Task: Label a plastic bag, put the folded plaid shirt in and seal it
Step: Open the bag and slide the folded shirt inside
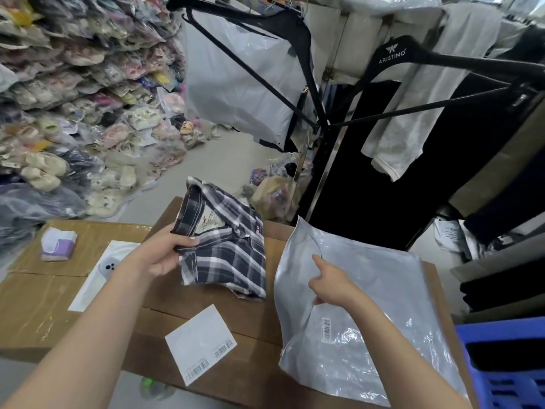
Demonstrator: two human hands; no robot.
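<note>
Navy-and-white plaid, the folded shirt (227,243) is collar up, a neck label showing, its near end on the cardboard bench (206,314) and its collar end lifted. The left hand (166,252) pinches its left edge, thumb on top. Just right lies the grey plastic bag (368,314), glossy and crinkled, a small barcode label (326,329) stuck near its middle. The right hand (330,283) rests on the bag, forefinger stretched out, the other fingers curled; whether they nip the film I cannot tell. A white sheet (200,343) with barcodes lies at the near edge, a purple-and-white packet (57,243) far left. Bagged goods are heaped along the left wall (73,98); black hangers (413,63) and dark garments hang behind. A blue crate (507,364) is cut off at right.
</note>
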